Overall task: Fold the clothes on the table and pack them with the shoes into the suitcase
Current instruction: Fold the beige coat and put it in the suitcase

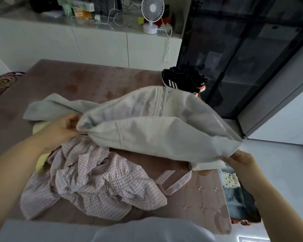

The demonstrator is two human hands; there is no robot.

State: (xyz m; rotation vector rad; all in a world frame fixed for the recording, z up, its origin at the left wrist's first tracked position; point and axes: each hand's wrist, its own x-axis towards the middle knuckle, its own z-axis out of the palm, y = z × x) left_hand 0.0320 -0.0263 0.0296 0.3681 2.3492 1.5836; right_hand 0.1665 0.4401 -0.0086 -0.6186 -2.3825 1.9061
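Our left hand [63, 131] is curling round the bunched edge of the pale grey garment [156, 130], while our right hand [241, 161] is pinching its lower corner, both arms stretching it above the table [87, 79]. We are leaving the checked pink garment [94, 182] crumpled underneath and the black shoes [184, 81] at the far edge.

We see a white desk fan [152, 8] near the right end of the grey counter [16, 13] (its cable [168, 44] hangs over the front edge), with an orange box [83, 13] farther left.
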